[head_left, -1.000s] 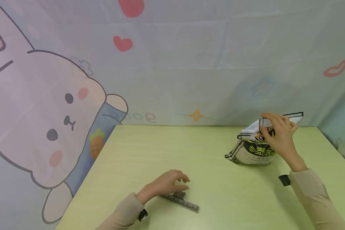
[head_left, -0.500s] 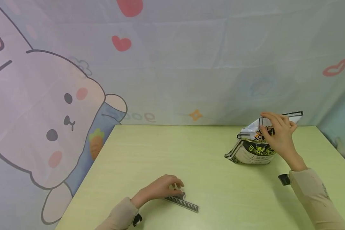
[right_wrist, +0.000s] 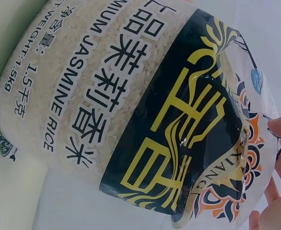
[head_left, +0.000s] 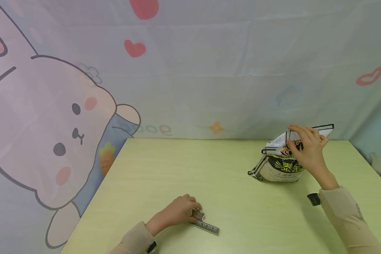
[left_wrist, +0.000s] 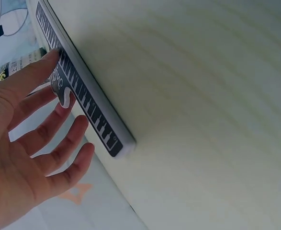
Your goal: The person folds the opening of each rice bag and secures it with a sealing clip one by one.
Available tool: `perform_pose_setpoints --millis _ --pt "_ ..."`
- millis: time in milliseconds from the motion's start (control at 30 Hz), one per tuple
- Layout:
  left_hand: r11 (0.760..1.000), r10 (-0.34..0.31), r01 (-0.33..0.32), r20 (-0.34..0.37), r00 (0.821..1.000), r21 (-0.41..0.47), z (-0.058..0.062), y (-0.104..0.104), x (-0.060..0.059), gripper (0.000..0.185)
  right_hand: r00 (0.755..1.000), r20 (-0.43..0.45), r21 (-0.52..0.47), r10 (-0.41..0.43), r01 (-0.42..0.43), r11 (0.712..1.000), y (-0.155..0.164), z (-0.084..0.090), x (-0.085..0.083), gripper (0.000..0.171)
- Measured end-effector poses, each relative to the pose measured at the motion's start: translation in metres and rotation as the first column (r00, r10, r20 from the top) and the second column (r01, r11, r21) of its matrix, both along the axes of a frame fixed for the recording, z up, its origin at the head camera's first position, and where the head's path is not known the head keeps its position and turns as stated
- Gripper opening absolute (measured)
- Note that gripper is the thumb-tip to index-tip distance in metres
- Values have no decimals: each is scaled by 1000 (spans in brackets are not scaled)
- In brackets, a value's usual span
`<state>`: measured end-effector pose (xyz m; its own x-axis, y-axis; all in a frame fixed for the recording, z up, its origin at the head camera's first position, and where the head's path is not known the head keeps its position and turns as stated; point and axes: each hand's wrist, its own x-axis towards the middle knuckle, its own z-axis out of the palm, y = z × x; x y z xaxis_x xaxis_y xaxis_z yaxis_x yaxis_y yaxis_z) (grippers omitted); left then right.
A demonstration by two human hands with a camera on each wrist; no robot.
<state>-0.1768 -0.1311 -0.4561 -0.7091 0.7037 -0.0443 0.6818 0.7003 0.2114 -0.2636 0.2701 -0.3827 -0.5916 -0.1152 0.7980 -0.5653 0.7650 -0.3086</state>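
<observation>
- The left hand [head_left: 177,212] lies low on the near part of the table [head_left: 165,169], with its fingertips [left_wrist: 59,53] on the near end of a flat grey strip printed like a piano keyboard [head_left: 205,224]. The thumb presses the strip's printed face and the other fingers reach under its edge, so the hand pinches it loosely.
- The keyboard strip lies flat on the table, slanting away to the right of the left hand, its far end free.
- A dark wrist-worn camera [head_left: 313,199] shows at the cuff of the right sleeve [head_left: 346,218].
- Farther back and to the right, the right hand [head_left: 306,150] grips the crumpled top of a bag of jasmine rice [head_left: 277,165], fingers curled over the upper edge.
- The rice bag stands on the table near its far right corner, well apart from the keyboard strip; its clear lower part shows white grains below a black and gold label [right_wrist: 178,134].
- Behind the table hangs a pale curtain [head_left: 209,70] with a cartoon rabbit [head_left: 50,141] and red hearts.
</observation>
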Motion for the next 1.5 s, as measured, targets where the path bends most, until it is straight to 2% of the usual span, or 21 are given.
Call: perform_pose_setpoints --millis 233,400,500,667,733,833,1200,1500 --pt "999 -19 17 -75 997 -35 -2 1 2 33 1000 -6 0 2 -2 1000 0 0 0 46" --pt "999 -39 35 -147 988 -31 -2 3 3 24 1000 -4 0 3 -3 1000 1 -1 -1 46" --pt "998 -66 64 -225 972 -16 -3 4 3 19 1000 -2 -2 2 -2 1000 1 -2 -1 46" --pt "994 -96 110 -362 927 18 -5 7 3 15 1000 0 -4 -1 1 1000 1 -3 -2 46" --pt "993 -98 119 -393 914 28 -6 8 3 13 1000 1 -4 -2 2 1000 1 -3 -3 45" --pt "991 -102 128 -407 907 36 -6 10 3 12 1000 3 -7 -1 1 1000 1 -3 -3 46" --pt "985 -136 167 -392 910 47 -3 12 4 9 1000 -3 -11 5 -5 1000 0 -2 -1 46" --pt "983 -150 178 -402 903 33 -2 16 5 11 1000 9 -6 3 -2 1000 1 -3 -3 45"
